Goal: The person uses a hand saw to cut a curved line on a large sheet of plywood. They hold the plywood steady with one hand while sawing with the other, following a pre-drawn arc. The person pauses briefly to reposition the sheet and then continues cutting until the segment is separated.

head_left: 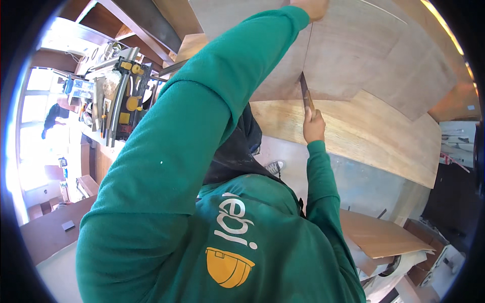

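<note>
My left hand (314, 7) reaches up to the frame's top edge and rests against a light plywood panel (364, 45); most of the hand is cut off, so its fingers cannot be made out. My right hand (313, 125) grips a narrow brown stick-like tool (305, 93). The tool's tip stands against the vertical seam between two plywood panels. Below them runs a paler wooden board (374, 136). My green sleeves and hoodie front fill the middle of the view.
A yellow and black table saw (121, 96) stands at the left. Another person (53, 117) stands by a bright window at far left. A loose plywood sheet (379, 235) lies at lower right. A shoe (275, 165) shows on the grey floor.
</note>
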`<state>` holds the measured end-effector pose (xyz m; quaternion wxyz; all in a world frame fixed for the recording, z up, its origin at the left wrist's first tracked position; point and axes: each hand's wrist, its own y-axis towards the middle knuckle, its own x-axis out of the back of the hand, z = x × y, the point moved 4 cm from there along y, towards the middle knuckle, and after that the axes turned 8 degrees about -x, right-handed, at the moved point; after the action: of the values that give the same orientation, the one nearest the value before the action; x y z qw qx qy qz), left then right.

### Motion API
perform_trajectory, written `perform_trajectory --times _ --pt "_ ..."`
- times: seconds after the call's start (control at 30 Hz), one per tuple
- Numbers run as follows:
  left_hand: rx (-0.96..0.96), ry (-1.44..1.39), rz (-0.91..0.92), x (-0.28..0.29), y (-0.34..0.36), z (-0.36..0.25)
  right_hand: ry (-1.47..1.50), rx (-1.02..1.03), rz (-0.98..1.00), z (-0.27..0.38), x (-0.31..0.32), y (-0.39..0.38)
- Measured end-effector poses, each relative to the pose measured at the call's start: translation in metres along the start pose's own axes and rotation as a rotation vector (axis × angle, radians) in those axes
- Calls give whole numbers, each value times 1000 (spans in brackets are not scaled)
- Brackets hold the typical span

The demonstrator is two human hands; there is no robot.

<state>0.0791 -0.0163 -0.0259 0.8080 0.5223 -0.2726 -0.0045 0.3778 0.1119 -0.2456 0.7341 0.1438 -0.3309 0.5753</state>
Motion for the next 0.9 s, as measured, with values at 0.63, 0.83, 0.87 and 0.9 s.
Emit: perform_trajectory --times 0.63,0.83,0.87,0.9 --pt "37 -185 503 11 21 4 6 -46 -47 -1 -9 9" --pt "113 -183 607 -2 4 11 49 -76 120 -33 63 -107" --pt "106 -174 530 -17 -10 32 31 -67 114 -48 80 -145" --pt "89 -179 449 -27 -19 35 14 -70 94 -60 95 -173"
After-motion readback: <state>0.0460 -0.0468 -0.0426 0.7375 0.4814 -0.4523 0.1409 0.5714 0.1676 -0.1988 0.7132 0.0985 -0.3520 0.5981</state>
